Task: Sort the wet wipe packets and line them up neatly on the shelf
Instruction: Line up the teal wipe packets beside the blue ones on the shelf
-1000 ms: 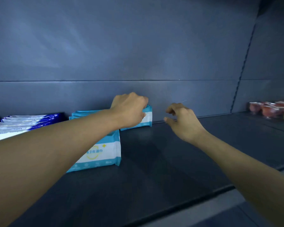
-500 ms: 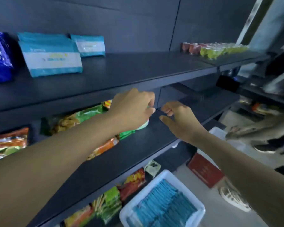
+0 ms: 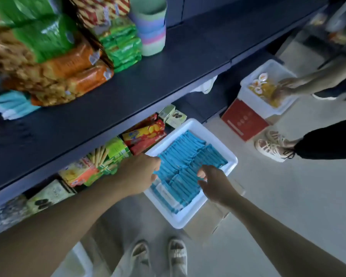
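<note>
Attention has dropped from the upper shelf, where a second ago the left hand rested on a standing packet, to the floor. Both hands now reach down into the white bin (image 3: 190, 217), which sits on the floor just in front of the shelving and is packed with blue wet wipe packets (image 3: 185, 156) standing on edge in rows.

The left hand (image 3: 139, 172) is at the near-left side of the rows, fingers curled and hidden behind the knuckles; whether it grips a packet cannot be told. The right hand (image 3: 212, 182) hangs over the middle of the rows, fingers loosely bent with the tips at the packet tops, and no grip shows.

Judgement: the placing step above is done and a fresh pick-up is beginning. The bin remains nearly full, so most of the stocking is ahead.

The dark shelf (image 3: 188, 48) above the bin carries snack bags (image 3: 54, 56) at the left and a stack of pastel cups (image 3: 151, 27). Boxed biscuits (image 3: 146, 134) fill the level below. At the far right, another person (image 3: 328, 138) reaches into a second white bin (image 3: 248, 94) beside a red box (image 3: 244, 118). The floor is pale and smooth.
</note>
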`<state>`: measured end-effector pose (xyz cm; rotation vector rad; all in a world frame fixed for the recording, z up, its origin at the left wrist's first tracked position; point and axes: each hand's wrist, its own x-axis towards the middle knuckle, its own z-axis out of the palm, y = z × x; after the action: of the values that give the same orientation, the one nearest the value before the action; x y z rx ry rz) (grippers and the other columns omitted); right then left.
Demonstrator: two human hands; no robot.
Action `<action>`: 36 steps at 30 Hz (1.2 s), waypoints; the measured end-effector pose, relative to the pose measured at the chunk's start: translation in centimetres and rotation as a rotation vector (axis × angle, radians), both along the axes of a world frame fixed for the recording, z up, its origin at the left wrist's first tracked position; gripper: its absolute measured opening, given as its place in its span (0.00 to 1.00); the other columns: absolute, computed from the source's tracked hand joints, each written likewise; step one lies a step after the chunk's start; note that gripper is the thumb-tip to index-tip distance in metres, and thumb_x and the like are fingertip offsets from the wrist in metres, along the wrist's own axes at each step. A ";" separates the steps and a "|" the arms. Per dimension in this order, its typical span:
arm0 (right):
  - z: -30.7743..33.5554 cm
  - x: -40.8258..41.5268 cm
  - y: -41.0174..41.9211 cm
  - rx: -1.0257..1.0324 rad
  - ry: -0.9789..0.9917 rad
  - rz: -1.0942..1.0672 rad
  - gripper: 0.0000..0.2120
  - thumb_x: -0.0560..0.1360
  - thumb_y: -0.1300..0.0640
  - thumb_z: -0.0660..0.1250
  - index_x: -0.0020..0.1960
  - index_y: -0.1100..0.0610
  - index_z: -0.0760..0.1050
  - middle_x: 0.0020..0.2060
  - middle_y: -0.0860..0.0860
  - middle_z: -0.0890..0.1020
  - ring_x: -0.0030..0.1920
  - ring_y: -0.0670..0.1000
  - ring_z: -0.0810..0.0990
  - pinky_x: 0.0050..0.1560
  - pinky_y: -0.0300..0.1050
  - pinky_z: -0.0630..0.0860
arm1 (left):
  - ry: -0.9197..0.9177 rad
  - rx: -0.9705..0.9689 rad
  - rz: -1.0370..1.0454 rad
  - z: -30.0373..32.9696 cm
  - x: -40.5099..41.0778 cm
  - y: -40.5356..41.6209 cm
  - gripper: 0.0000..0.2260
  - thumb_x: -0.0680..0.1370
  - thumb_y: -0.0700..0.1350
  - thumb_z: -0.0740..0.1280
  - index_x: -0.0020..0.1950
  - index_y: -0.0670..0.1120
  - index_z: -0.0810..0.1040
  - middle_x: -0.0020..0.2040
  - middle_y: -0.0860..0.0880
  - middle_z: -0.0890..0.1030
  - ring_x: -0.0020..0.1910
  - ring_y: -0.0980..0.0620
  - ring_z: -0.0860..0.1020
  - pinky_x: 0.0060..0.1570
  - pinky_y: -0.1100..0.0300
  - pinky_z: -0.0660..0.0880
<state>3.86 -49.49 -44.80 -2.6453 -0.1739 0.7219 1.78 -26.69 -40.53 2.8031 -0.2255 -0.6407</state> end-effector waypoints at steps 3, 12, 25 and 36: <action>-7.1 -0.7 -0.5 0.004 0.122 -0.002 0.10 0.74 0.62 0.64 0.55 0.58 0.75 0.54 0.55 0.81 0.56 0.55 0.78 0.58 0.48 0.74 | 0.096 0.024 -0.017 -6.4 -0.2 -0.8 0.07 0.79 0.47 0.62 0.55 0.48 0.73 0.52 0.49 0.78 0.51 0.47 0.76 0.47 0.53 0.74; -24.0 -1.9 2.5 -0.034 0.185 -0.027 0.20 0.72 0.61 0.67 0.63 0.57 0.69 0.58 0.54 0.77 0.57 0.58 0.77 0.52 0.50 0.76 | 0.153 -0.029 0.044 -21.4 1.1 -0.5 0.08 0.77 0.43 0.66 0.56 0.47 0.74 0.53 0.47 0.79 0.53 0.45 0.78 0.47 0.46 0.76; -28.0 -1.7 4.7 -0.058 0.088 -0.078 0.06 0.75 0.57 0.63 0.49 0.57 0.68 0.41 0.55 0.77 0.43 0.60 0.78 0.38 0.47 0.71 | 0.062 0.053 0.033 -27.8 3.7 0.4 0.11 0.75 0.36 0.65 0.56 0.44 0.73 0.54 0.46 0.78 0.52 0.43 0.77 0.43 0.50 0.75; -26.4 5.6 1.1 0.192 -0.122 -0.264 0.08 0.76 0.60 0.63 0.41 0.59 0.65 0.28 0.50 0.67 0.28 0.49 0.65 0.25 0.41 0.60 | -0.049 0.102 -0.177 -32.7 7.0 -0.2 0.19 0.69 0.29 0.67 0.58 0.44 0.75 0.54 0.46 0.77 0.52 0.44 0.75 0.46 0.55 0.68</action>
<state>9.42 -48.34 -71.24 -2.4654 0.0694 0.4348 8.79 -26.92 -73.19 2.9219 -0.4674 -0.6391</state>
